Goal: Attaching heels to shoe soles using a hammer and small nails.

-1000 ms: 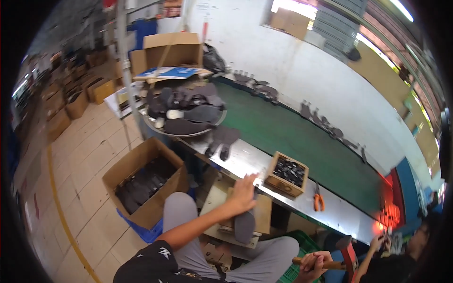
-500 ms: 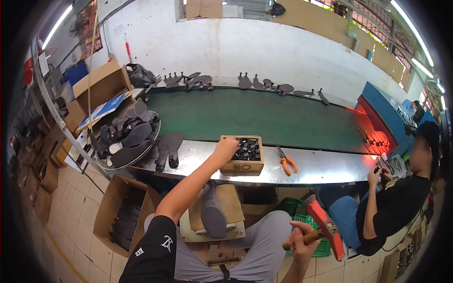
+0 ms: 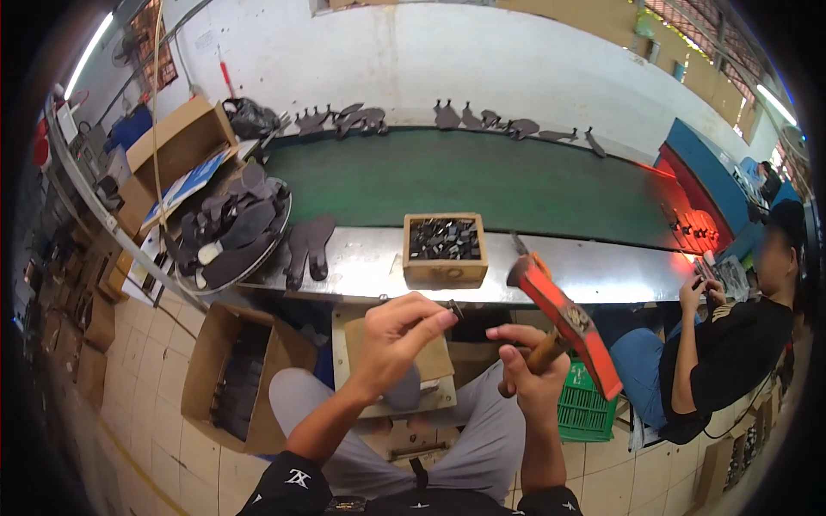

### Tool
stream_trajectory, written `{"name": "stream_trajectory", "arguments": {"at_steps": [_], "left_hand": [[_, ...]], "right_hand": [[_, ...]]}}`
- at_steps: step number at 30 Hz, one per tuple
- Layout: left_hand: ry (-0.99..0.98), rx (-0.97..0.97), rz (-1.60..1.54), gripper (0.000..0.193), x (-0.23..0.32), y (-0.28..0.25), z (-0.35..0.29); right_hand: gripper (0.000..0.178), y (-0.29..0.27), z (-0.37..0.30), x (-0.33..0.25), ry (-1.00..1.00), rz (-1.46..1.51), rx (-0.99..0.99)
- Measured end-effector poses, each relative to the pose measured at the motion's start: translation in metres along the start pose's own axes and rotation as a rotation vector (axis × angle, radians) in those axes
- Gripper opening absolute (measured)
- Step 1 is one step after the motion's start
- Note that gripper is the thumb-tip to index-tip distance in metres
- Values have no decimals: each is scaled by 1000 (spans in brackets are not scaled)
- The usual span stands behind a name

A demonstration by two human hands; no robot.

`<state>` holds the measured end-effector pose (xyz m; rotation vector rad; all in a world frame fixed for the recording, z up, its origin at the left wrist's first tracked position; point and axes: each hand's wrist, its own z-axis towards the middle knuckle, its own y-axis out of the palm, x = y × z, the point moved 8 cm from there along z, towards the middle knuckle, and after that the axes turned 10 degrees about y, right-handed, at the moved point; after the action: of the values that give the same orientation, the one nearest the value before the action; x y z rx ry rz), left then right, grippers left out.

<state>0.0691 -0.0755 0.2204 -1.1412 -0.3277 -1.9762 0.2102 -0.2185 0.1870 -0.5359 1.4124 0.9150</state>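
Between the fingertips and thumb of my left hand [image 3: 391, 340] is a small dark piece [image 3: 455, 312], like those in the wooden box [image 3: 443, 277]. My right hand [image 3: 538, 378] keeps the handle of a hammer with an orange-red head [image 3: 568, 322], its index finger stretched toward the left hand. Below the left hand, a grey shoe sole [image 3: 403, 391] rests on a board-topped stand [image 3: 439, 344] between my knees, partly hidden by that hand. The box, filled with several small black pieces [image 3: 447, 239], stands on the metal bench edge beyond my hands.
Orange-handled pliers [image 3: 540, 261] lie partly behind the hammer. A round tray [image 3: 286, 225] heaped with dark soles stands left, beside two heeled soles [image 3: 308, 245]. A green conveyor belt [image 3: 465, 176] runs behind. A carton [image 3: 202, 378] and green crate [image 3: 589, 413] flank me; a co-worker [image 3: 731, 344] sits right.
My left hand has come back from the wooden box to above the stand, bringing a small dark piece. The hammer and right hand have risen and moved inward. The view has shifted slightly.
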Motion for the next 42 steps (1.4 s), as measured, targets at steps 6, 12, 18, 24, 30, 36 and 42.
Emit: {"name": "stream_trajectory", "arguments": {"at_steps": [6, 12, 18, 24, 30, 36, 42], "left_hand": [[-49, 70, -168, 10, 23, -15, -39], [278, 97, 318, 11, 36, -31, -50], [87, 31, 656, 27, -93, -59, -42], [-40, 120, 349, 39, -171, -72, -43], [-99, 82, 170, 61, -146, -66, -63], [-169, 71, 102, 66, -154, -60, -84], [-170, 75, 166, 65, -150, -60, -87]], "right_hand": [[25, 62, 1, -3, 72, -2, -227], [23, 82, 1, 5, -59, -61, -202], [21, 82, 44, 61, 58, -183, -189], [21, 85, 87, 119, 166, -385, -245], [23, 101, 86, 133, 89, -398, -306], [24, 109, 75, 137, 43, -467, -419], [25, 120, 63, 108, -259, -654, -533]]}}
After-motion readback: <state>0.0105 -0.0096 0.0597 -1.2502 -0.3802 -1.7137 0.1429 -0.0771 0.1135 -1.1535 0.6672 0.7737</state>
